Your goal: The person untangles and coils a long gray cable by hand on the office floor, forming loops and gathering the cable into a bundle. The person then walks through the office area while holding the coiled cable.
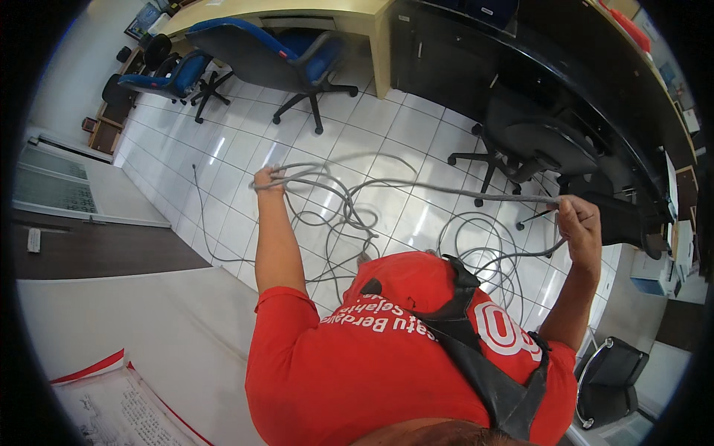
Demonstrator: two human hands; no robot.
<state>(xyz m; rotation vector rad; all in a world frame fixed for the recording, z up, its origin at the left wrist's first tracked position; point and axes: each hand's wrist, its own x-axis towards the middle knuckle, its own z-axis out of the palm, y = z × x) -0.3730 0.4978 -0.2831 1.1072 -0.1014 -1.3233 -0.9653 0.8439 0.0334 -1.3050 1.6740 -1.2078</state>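
Note:
My left hand (269, 180), stretched out in front of me, is closed around several loops of a long grey cable (346, 195). Those loops hang down towards the floor, tangled loosely. On the other side my right hand (579, 223) grips the same cable. Between the two hands a stretch of it runs nearly straight. Below my right hand the cable drops into wide round coils (491, 251) lying on the tiles. A thin loose end (202, 212) trails off to the left across the floor.
White floor tiles (413, 128) spread beneath the cable. A blue office chair (268, 53) stands by a light wooden desk (382, 56). A black swivel chair (535, 134) is at the dark counter (440, 61). To the left is a low white partition (145, 318); a black chair (611, 379) sits behind at right.

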